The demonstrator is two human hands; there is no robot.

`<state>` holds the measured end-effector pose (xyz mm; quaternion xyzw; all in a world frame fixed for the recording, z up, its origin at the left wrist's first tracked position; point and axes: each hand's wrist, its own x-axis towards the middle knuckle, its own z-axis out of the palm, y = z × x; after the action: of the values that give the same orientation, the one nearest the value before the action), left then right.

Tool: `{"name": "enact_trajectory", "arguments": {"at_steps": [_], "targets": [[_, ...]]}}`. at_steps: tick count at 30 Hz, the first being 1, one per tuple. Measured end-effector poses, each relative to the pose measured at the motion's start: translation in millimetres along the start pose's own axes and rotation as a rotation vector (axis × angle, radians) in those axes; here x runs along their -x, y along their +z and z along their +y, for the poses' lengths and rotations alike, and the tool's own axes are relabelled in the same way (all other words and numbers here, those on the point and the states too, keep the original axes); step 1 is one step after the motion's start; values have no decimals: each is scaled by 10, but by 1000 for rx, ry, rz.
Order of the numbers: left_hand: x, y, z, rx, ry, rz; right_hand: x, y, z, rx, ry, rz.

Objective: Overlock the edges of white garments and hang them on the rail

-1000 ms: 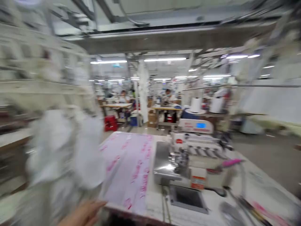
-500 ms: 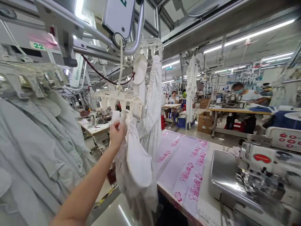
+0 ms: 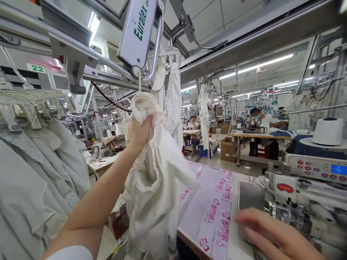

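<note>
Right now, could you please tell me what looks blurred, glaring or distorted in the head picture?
Head view: the right hand is blurred, as is the loose flap of the white garment in the left hand; head view, upper left: the ceiling light glares white; head view, lower left: the forearm looks stretched, probably by a wide lens.

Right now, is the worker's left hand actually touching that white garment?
Touching. The head view shows the left hand closed on the white garment near its top, with cloth bunched above the hand and hanging below.
</note>
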<state>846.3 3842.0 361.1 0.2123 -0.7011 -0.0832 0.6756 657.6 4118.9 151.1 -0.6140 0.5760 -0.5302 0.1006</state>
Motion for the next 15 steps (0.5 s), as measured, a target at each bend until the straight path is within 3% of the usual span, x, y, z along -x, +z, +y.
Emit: {"name": "enact_trajectory", "arguments": {"at_steps": [2,4,6,7,9,11,13,15], "targets": [[197,159,310,-56,143,-163,-355,82,-182,-179,92,-14],[539,336,545,-47,309,-498,-689,188,-318,-377,56,116],[889,466,646,-35,458,-795,-901,252,-328,-477,-30,258],[1028,510,642,-49,506,-887,-937,254,-284,-483,-69,309],[1205,581,546,-117,554,-961,-858,194,-148,-402,-62,372],[1279,659,393,-169,557,-983,-641,65,-44,-214,57,390],[1322,754,254,-126,495,-981,-393,-103,-45,60,135,395],[1386,851,168,-42,407,-963,-183,-279,-146,318,108,371]]}}
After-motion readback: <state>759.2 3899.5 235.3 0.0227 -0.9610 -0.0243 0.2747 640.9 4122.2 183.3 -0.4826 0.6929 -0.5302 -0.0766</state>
